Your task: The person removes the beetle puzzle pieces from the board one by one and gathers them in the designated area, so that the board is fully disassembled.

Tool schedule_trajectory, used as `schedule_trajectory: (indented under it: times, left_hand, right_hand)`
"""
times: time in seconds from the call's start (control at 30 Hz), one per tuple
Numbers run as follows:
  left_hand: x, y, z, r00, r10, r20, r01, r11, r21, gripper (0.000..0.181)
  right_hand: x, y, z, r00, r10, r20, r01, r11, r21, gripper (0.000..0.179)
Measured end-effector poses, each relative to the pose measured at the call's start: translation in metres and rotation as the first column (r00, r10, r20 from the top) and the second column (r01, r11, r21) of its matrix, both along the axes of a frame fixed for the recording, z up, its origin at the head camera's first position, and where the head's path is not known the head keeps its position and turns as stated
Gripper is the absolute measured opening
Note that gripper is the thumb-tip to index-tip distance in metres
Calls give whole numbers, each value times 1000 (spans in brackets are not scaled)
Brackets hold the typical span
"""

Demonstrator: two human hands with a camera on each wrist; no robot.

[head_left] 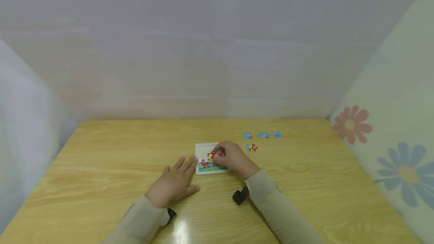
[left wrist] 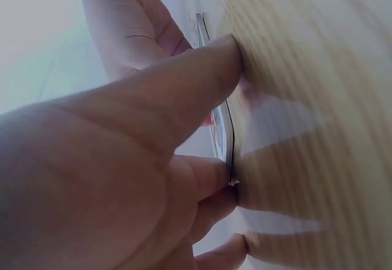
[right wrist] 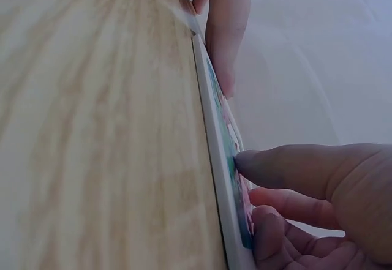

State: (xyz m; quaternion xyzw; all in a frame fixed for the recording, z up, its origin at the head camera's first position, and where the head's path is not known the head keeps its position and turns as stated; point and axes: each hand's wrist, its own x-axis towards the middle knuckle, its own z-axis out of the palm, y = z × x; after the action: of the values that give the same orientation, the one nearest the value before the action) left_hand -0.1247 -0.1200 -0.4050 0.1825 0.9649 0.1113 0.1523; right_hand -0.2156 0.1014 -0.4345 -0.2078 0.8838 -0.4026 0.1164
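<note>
A white-framed jigsaw puzzle tray (head_left: 203, 150) lies flat on the table; its lower part carries a colourful picture with green and blue along the bottom, and its upper left is bare white. My right hand (head_left: 235, 158) is over the tray's right side, thumb and fingers pinching a red puzzle piece (head_left: 211, 155) low against the board. That hand partly covers the piece and the tray's right edge. Palm down on the table, my left hand (head_left: 174, 183) has its fingers spread, and its fingertips (left wrist: 214, 175) touch the tray's left edge.
Several loose puzzle pieces (head_left: 263, 134) in blue and red lie on the wooden table (head_left: 118, 150) beyond the right hand. Pale cloth walls (head_left: 169, 67) stand behind and at both sides, the right one printed with flowers. A black strap (head_left: 240, 195) hangs at the right cuff.
</note>
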Motion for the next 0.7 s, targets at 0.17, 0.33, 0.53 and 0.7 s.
schedule_trajectory:
  times: [0.17, 0.33, 0.53, 0.7]
  left_hand:
    - [0, 3, 2, 1000, 4, 2, -4, 1000, -3, 84]
    - [0, 4, 1, 1000, 3, 8, -3, 1000, -19, 85]
    - [-1, 3, -2, 1000, 1, 8, -1, 1000, -24, 86]
    - [-1, 2, -2, 1000, 3, 3, -2, 1000, -24, 84]
  right_hand:
    - [0, 1, 5, 999, -21, 33, 20, 999, 27, 24]
    - [-1, 2, 2, 999, -11, 36, 10, 999, 30, 23]
    - [0, 2, 1, 998, -9, 58, 8, 1000, 13, 22]
    - [1, 0, 2, 997, -20, 69, 20, 1000, 10, 22]
